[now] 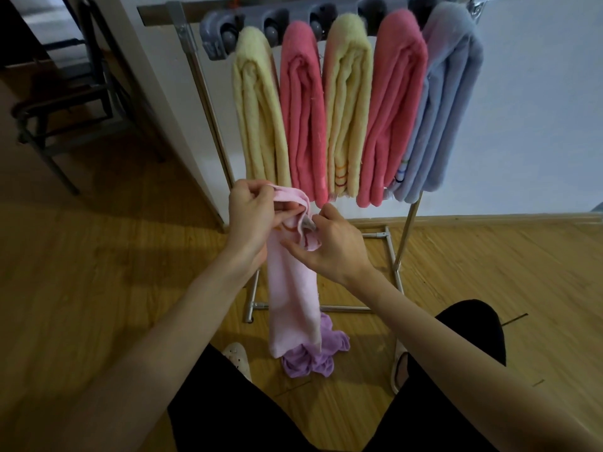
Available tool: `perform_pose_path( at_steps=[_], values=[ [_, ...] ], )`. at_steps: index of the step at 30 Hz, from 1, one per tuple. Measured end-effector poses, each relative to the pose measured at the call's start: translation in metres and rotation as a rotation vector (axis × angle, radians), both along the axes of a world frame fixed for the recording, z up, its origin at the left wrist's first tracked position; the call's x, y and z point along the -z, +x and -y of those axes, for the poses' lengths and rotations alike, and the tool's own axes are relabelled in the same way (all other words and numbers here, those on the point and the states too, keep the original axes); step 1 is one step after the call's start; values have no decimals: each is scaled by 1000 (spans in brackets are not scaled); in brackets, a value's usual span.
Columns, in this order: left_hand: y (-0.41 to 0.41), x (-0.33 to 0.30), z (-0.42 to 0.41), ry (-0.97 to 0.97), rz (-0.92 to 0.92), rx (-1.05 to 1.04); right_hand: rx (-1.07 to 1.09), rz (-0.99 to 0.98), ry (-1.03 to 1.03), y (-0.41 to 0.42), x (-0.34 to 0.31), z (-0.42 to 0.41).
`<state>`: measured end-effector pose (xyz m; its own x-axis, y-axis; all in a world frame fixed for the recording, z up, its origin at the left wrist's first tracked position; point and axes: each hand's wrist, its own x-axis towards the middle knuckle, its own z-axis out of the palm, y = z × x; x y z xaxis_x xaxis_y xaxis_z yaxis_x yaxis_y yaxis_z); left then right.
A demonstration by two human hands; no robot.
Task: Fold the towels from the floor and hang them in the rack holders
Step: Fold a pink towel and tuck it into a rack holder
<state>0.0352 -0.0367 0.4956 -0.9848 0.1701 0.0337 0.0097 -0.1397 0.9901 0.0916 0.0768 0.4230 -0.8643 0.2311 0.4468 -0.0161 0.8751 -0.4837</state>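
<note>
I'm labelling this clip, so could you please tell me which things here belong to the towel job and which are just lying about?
Part of the job:
- light pink towel, held by left hand and right hand
- purple towel on floor
- five hung towels
- rack holders

Just lying about:
- dark chair
- slippers

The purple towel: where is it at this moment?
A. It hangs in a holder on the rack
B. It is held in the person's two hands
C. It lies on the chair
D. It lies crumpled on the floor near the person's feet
D. The purple towel lies bunched on the wooden floor, below the light pink towel that both hands hold.
</note>
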Motion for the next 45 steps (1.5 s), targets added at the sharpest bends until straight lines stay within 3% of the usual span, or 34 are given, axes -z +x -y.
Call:
perform_pose_path(
  at_steps=[7,10,14,18,21,28,32,36,41,45],
  values=[
    [-9,2,8,22,-62,-37,-147,-36,-39,7,4,-7],
    [-23,12,20,-53,-86,-52,-186,-41,-7,14,7,-21],
    [-36,38,44,-441,-170,-25,-245,16,93,18,4,-46],
    [-36,48,66,-1068,-609,61,-328,40,229,14,-9,-60],
    [-34,38,69,-1258,-763,56,-342,-4,303,10,-21,-62],
    [-45,-11,58,-1163,-835,137,-331,-96,266,0,-58,-73],
    [-47,-32,51,-1004,-733,454,-329,-125,218,-2,-72,-81],
    [-38,-45,49,-863,-596,910,-357,-146,111,0,-75,-88],
    [-35,-44,42,-1076,-699,1120,-282,-171,-37,1,-64,-84],
    [-24,-43,33,-1181,-843,1157,-308,-145,54,-2,-60,-82]
  ],
)
